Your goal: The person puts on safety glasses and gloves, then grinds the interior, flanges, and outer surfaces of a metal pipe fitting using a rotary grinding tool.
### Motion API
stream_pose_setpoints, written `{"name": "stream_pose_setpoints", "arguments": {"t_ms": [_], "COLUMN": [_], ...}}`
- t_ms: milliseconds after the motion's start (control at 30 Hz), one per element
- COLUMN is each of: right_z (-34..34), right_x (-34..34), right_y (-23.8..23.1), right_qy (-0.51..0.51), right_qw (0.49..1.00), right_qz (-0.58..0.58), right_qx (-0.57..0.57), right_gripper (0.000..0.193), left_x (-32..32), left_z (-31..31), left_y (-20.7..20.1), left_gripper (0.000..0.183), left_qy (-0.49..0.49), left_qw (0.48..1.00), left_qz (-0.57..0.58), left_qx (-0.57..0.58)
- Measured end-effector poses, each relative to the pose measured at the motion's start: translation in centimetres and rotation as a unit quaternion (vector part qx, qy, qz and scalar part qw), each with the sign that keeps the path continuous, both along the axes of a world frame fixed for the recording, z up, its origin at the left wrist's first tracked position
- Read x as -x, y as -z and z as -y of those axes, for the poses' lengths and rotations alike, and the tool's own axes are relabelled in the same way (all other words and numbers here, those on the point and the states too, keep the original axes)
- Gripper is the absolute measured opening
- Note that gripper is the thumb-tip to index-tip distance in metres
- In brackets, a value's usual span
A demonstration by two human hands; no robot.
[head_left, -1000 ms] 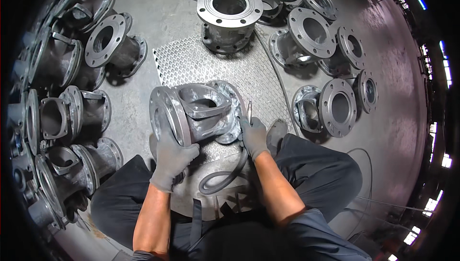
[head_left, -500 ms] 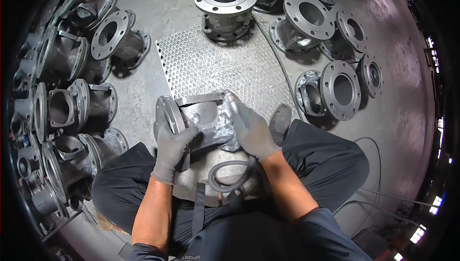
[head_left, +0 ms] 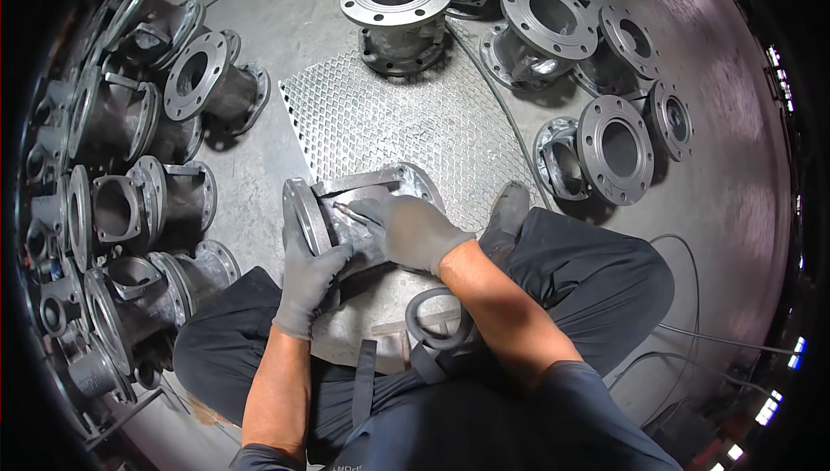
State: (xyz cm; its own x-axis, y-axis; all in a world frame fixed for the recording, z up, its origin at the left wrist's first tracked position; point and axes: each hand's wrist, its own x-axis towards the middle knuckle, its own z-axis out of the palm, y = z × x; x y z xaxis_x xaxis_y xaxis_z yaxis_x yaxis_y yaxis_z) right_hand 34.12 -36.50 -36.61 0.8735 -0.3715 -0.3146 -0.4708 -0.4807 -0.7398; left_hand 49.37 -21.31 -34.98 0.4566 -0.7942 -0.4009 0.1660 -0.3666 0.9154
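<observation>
A grey cast-metal valve body with round flanges lies on its side between my knees, at the near edge of the mesh plate. My left hand, in a grey glove, is wrapped around the lower part of its left flange. Over the body's middle, my gloved right hand holds a slim die grinder, its narrow metal tip pointing left toward the casting's inner face. Most of the grinder is hidden in the glove. A thick grey hose loops below my right wrist.
An expanded-metal mesh plate lies on the concrete floor. One flanged casting stands at its far end. Several more castings crowd the left and the right. Thin cables trail by my right knee.
My right hand has moved left and nearer, from the right flange to the body's middle, carrying the grinder. My left hand keeps its hold on the left flange.
</observation>
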Motion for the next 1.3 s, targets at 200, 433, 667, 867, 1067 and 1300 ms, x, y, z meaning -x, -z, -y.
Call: {"name": "stream_pose_setpoints", "arguments": {"t_ms": [200,433,667,867,1067,1300], "right_z": [0.1,-1.9,-1.3,-1.2,-1.6,0.5], "right_x": [-0.5,-0.6,-1.4,-2.5,0.4,0.9], "right_y": [2.7,5.5,4.1,0.0,2.2,-0.4], "right_qy": [-0.009,0.089,0.059,0.053,0.118,0.016], "right_qw": [0.999,0.986,0.996,0.997,0.991,0.999], "right_qz": [0.036,0.138,0.061,-0.015,0.055,-0.038], "right_qx": [0.029,-0.023,0.008,0.062,0.001,-0.023], "right_gripper": [0.048,0.047,0.046,0.032,0.038,0.042], "left_x": [0.2,-0.2,-0.1,-0.9,0.0,-0.1], "left_z": [0.2,0.1,0.2,-0.7,0.0,-0.1], "left_y": [-0.2,-0.4,-0.2,1.4,0.2,0.9], "left_gripper": [0.101,0.104,0.103,0.102,0.101,0.099], "left_qy": [-0.013,-0.029,-0.012,0.007,-0.004,-0.007], "left_qw": [1.000,0.997,0.999,1.000,1.000,1.000], "left_qz": [-0.002,-0.036,0.005,0.022,-0.005,0.003], "left_qx": [-0.025,-0.060,-0.053,-0.018,-0.025,0.009]}}
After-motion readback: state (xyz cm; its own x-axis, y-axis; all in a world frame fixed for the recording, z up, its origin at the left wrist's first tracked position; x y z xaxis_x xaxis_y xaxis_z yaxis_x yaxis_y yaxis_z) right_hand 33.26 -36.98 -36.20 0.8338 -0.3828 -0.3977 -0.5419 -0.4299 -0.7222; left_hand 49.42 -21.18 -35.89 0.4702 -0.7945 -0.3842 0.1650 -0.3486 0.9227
